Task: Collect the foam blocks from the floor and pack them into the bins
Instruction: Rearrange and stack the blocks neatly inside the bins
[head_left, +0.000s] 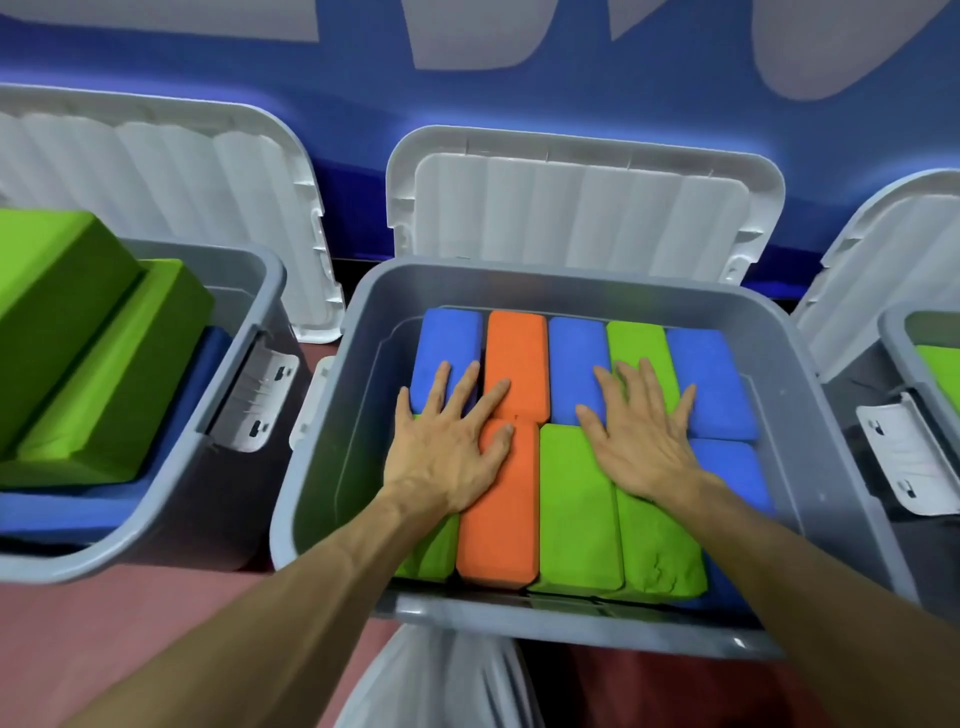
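Both grips wide, left hand (447, 452) and right hand (644, 441) flat on foam blocks (576, 509) in bin (571, 285), perhaps pressing

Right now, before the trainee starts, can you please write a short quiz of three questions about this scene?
1. True or false: the left hand and the right hand lie flat on the foam blocks in the middle bin.
2. How many orange blocks show in that bin? A) one B) two C) four
3. Fill in: the white lid stands ____ the middle bin.
Key: 1 true; 2 B; 3 behind.
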